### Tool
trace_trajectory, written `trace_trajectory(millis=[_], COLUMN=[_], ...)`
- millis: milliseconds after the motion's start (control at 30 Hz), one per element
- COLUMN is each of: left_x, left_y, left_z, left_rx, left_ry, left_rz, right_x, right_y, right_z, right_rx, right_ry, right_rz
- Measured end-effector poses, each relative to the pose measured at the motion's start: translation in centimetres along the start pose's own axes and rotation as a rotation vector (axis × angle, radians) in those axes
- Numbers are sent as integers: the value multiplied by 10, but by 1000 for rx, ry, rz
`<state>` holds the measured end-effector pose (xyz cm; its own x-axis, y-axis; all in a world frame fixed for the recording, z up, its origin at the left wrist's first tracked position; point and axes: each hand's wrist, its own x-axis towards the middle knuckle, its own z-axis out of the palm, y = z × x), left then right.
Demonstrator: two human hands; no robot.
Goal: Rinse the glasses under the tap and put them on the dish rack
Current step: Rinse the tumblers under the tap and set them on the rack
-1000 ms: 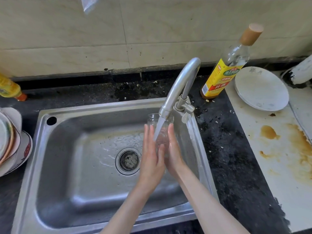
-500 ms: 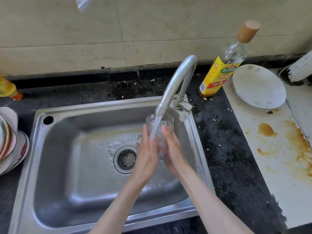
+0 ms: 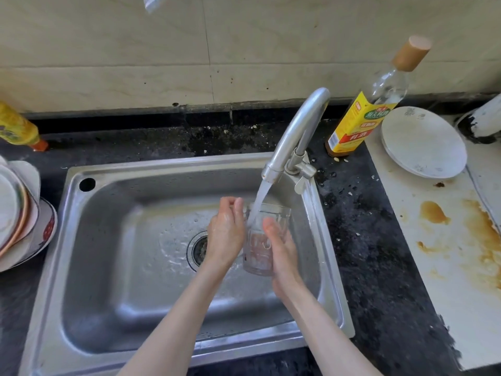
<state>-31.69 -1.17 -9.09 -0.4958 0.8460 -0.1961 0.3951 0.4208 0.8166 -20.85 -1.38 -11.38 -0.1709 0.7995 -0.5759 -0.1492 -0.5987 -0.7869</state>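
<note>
Sink (image 3: 113, 267): rectangular steel basin with rounded corners, rim raised above the dark speckled counter (image 3: 366, 253); a wide wet stretch of floor lies open on the left, around the round drain (image 3: 199, 251).
Tap (image 3: 295, 137): curved brushed-metal spout at the right rear rim, a stream of water running from its mouth.
Glass (image 3: 261, 240): clear ribbed tumbler, upright under the stream, over the right half of the basin, near the right wall.
Left hand (image 3: 226, 232): against the glass's left side, fingers curled at the rim; I cannot tell whether it grips.
Right hand (image 3: 282, 253): palm and thumb wrapped on the glass's right side, holding it.
Left edge: stacked plates (image 3: 19, 215) leaning beside the sink; a yellow bottle (image 3: 19, 128) by the wall.
Right edge: a labelled bottle (image 3: 366, 112) with a tan cap, white plates (image 3: 423, 142) on a stained pale board (image 3: 447, 253), well apart from the hands.
</note>
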Motion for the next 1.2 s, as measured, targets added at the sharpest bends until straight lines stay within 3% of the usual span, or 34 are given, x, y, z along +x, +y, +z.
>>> trace_trajectory(millis=[200, 333, 500, 667, 833, 1033, 1200], left_x=[-17, -23, -18, -10, -6, -6, -6], left_y=[-3, -20, -27, -28, -31, -42, -33], left_z=[7, 9, -7, -20, -26, -33, -36], left_rx=[-47, 79, 127, -294, -105, 60, 22], left_ry=[-124, -137, -346, -304, -213, -34, 24], left_rz=[46, 99, -91, -409, -205, 18, 72], right_x=[0, 5, 5, 5, -6, -18, -6], right_y=[-4, -7, -3, -3, -2, -11, -16], right_z=[4, 2, -2, -3, -9, -26, -10], right_rx=[107, 111, 60, -167, -265, -45, 83], right_ry=[130, 92, 43, -139, -283, -602, -233], right_rz=[66, 114, 92, -26, -26, 168, 451])
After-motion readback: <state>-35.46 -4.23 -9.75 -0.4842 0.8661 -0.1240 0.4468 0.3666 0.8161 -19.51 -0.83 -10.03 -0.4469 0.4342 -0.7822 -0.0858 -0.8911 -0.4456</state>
